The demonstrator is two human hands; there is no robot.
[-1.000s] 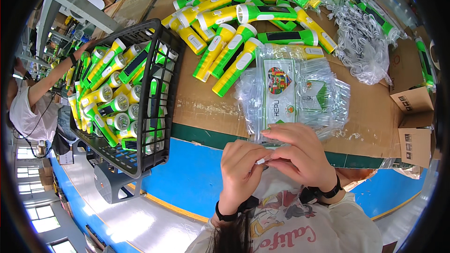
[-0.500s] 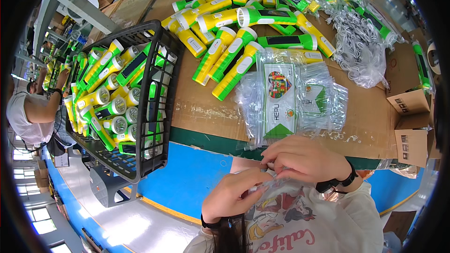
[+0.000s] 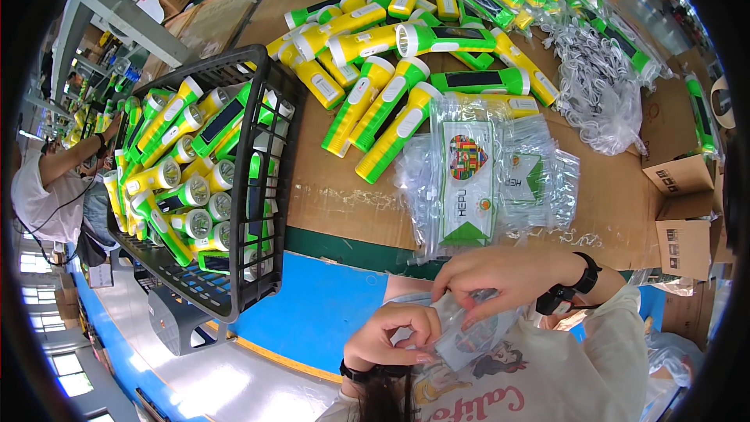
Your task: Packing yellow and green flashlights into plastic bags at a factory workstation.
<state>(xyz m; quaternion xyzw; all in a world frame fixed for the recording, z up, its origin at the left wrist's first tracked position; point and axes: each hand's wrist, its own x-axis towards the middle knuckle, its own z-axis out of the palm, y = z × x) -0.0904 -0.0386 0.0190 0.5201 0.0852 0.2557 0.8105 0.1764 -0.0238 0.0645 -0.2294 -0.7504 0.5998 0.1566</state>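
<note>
Two hands on one clear plastic bag [image 3: 474, 341], low in front of a white printed shirt [image 3: 547, 367]. Pinched its left side between thumb and fingers of the left hand [image 3: 393, 334], with knuckles bent and a gap inside the curl. Gripped its upper right part with the right hand [image 3: 504, 281], thumb and fingertips drawn near each other, set higher than the left. Wore a dark band on each wrist. Could not tell faint colours on the bag from the shirt's print behind, nor make out its mouth.

Saw just beyond the right hand a stack of clear bags [image 3: 539, 187], with a printed card [image 3: 467, 211] in white and green, bearing a heart of flags, showing through the topmost. Noted farther beyond the grip a loose heap of yellow-and-green flashlights [image 3: 445, 39] on a cardboard-covered table [image 3: 344, 203]. Found right of these, well apart from the grip, a bundle of white cords [image 3: 594, 78], and nearer, an open cardboard box [image 3: 683, 242].

Saw left of the grip, well apart, a black basket [image 3: 233, 305] filled with more flashlights, above a grey stool [image 3: 176, 316]. Noted beyond the basket, farthest left of the grip, a co-worker [image 3: 58, 195] in a pale top.
</note>
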